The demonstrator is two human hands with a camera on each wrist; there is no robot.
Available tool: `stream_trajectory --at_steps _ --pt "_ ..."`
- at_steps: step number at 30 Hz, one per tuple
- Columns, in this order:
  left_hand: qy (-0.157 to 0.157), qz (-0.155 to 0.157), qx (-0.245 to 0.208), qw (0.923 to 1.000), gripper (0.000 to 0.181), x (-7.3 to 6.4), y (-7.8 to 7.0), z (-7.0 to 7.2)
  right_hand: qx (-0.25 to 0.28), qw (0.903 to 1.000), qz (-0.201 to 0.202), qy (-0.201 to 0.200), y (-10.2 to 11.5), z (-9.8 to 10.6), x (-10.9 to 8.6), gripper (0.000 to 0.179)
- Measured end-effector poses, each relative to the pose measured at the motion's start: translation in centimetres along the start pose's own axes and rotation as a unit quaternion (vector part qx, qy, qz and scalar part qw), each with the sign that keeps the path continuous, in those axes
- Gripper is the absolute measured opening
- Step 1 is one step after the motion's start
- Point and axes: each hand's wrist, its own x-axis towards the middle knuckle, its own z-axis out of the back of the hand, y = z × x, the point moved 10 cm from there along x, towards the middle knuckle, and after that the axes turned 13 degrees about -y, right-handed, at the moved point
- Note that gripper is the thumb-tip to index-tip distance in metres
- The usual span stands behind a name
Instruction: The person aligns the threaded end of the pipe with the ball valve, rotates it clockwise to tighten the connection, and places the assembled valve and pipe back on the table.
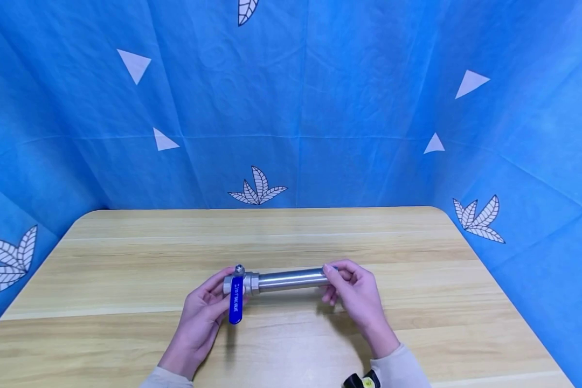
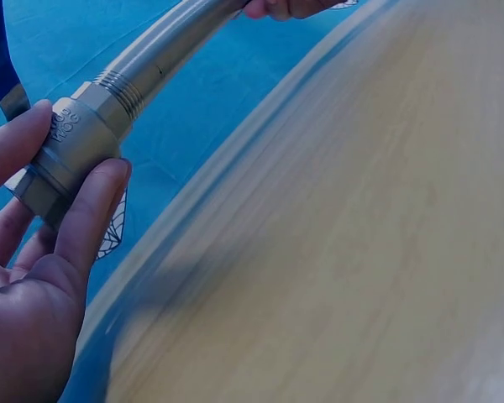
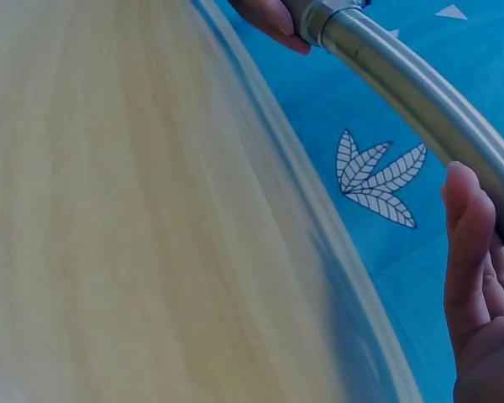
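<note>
A steel ball valve point(image 2: 84, 126) with a blue lever handle point(image 1: 236, 300) is joined to a straight metal pipe point(image 1: 291, 279), threads showing at the joint in the left wrist view. My left hand point(image 1: 201, 319) grips the valve body between thumb and fingers, with the lever pointing toward me. At the pipe's far right end, my right hand point(image 1: 358, 295) pinches the pipe between thumb and fingers. The whole piece is held nearly level above the wooden table, casting a shadow below. The pipe's right end is partly hidden by the right hand.
The light wooden table point(image 1: 126, 258) spreads beneath both hands, with rounded far corners. Blue cloth point(image 1: 291, 97) printed with white leaves and triangles hangs behind and at both sides. A black strap with a yellow patch point(image 1: 364, 380) shows by the right sleeve point(image 1: 400, 369).
</note>
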Motion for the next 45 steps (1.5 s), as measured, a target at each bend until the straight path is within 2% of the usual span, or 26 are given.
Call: stream_trajectory --at_steps 3,7,11,15,21,28,35,40,43,45 --pt "-0.005 0.011 0.005 0.9999 0.051 0.0 0.1 0.0 0.000 0.9999 0.001 0.013 0.1 -0.1 -0.1 0.028" --pt "-0.010 0.023 0.006 0.9997 0.056 -0.1 0.2 0.0 0.014 0.9960 0.024 0.085 0.7 -0.5 -0.5 0.037" --pt "-0.017 0.016 0.003 0.9997 0.054 -0.1 0.0 0.1 0.038 0.9857 0.053 0.155 1.2 -0.8 -0.8 0.049" --pt "-0.017 0.008 -0.004 0.9998 0.050 0.0 -0.2 0.2 0.040 0.9797 0.072 0.183 1.4 -0.9 -0.8 0.047" --pt "-0.006 0.008 -0.007 0.9999 0.048 -0.1 -0.1 0.1 0.028 0.9834 0.048 0.173 0.8 -0.7 -0.5 0.045" --pt "-0.013 0.029 0.003 0.9995 0.047 -0.2 0.4 0.2 0.004 0.9889 0.010 0.149 0.0 -0.7 -0.4 0.037" --pt "-0.022 0.038 0.010 0.9990 0.053 0.0 0.3 0.1 -0.034 0.9953 -0.023 0.088 -0.4 -0.4 -0.1 0.033" --pt "-0.028 0.039 0.009 0.9988 0.056 0.1 0.3 0.2 -0.056 0.9965 -0.019 0.058 -0.4 -0.2 0.0 0.033" --pt "-0.035 0.038 0.004 0.9987 0.059 0.1 0.3 0.3 -0.035 0.9967 0.001 0.073 0.0 -0.4 -0.1 0.036" --pt "-0.036 0.033 0.002 0.9988 0.061 0.1 0.2 0.4 -0.013 0.9958 0.022 0.088 0.4 -0.6 -0.2 0.045"
